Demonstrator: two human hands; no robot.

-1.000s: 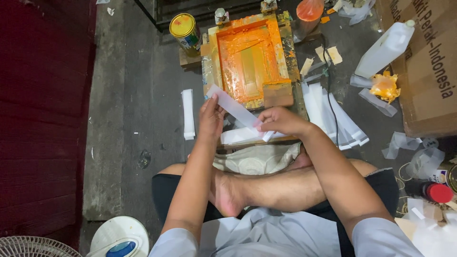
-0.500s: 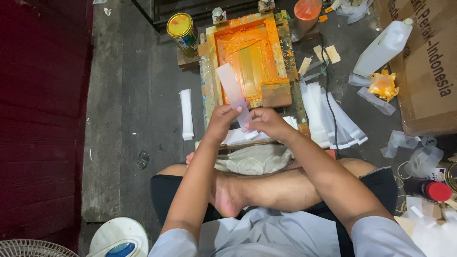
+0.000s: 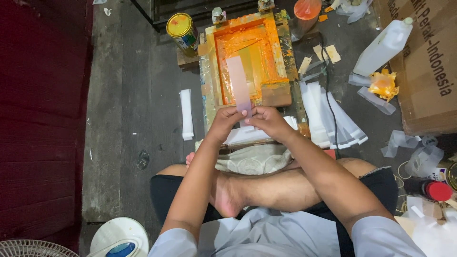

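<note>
My left hand (image 3: 227,122) and my right hand (image 3: 264,120) both pinch the near end of a long clear plastic sleeve (image 3: 237,82), which stands upright over the orange-stained screen printing frame (image 3: 247,57). Under my hands lies a stack of white sleeves (image 3: 247,135) on a pale cloth (image 3: 254,159). I sit cross-legged on the floor, one bare foot (image 3: 226,195) in front of me.
A paint can (image 3: 182,30) stands left of the frame. A fan of clear sleeves (image 3: 333,116) lies to the right, a small white stack (image 3: 186,114) to the left. A white jug (image 3: 383,45), a cardboard box (image 3: 423,62) and scraps sit far right. A white fan base (image 3: 119,238) is near left.
The sleeve, held slanting to the left a second ago, has been turned upright over the frame. Both hands have come together at its near end.
</note>
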